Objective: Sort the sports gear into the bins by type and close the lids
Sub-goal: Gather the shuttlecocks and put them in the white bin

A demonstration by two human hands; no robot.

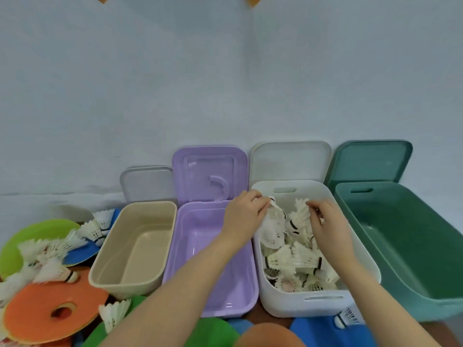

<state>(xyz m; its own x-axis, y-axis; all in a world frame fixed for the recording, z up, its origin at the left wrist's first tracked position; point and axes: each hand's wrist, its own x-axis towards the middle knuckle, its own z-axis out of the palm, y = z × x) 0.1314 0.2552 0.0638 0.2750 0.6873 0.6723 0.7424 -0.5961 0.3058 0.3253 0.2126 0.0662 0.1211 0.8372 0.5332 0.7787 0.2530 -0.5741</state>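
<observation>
— What have my hands got?

— Your left hand (244, 216) and right hand (325, 221) each pinch a shuttlecock (302, 211) over the white bin (310, 305), fingers curled on the feathers.

— How far along am I?

— Early, I'd judge. That bin holds a heap of shuttlecocks; the beige bin (110, 279), purple bin (225, 296) and green bin (426, 304) look empty. More shuttlecocks and the discs (32, 319) lie loose at left. Every lid (290, 159) stands open.

— Any writing?

— None I can read.
</observation>
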